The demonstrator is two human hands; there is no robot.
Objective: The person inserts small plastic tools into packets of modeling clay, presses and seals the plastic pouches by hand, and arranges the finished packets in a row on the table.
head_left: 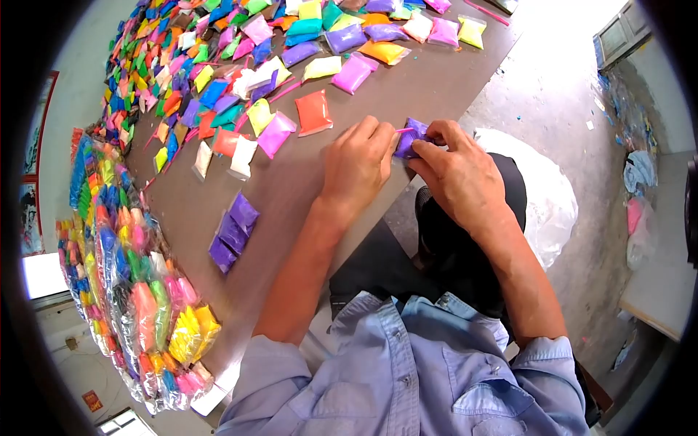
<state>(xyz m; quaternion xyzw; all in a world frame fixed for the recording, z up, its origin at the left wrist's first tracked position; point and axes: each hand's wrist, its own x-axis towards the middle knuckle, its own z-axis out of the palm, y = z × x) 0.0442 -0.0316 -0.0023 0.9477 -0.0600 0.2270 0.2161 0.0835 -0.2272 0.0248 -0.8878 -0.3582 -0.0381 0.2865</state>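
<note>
At the table's edge, my right hand (465, 171) is closed on a small purple packet (409, 142), thumb and fingers pinching its right side. My left hand (356, 163) is closed beside it, with a thin pink stick (403, 131) running from its fingertips across the packet. Part of the packet and most of the stick are hidden by the fingers. On the tabletop, left of my left forearm, lies a joined strip of purple packets (233, 232). A red-orange packet (314, 112) and a pink-violet packet (276, 135) lie beyond my left hand.
A large heap of multicoloured packets (189, 65) covers the far left of the brown table (291, 189). Clear bags of coloured packets (142, 291) stand along the left edge. A white plastic bag (545, 196) is by my right knee, above the concrete floor (574, 109).
</note>
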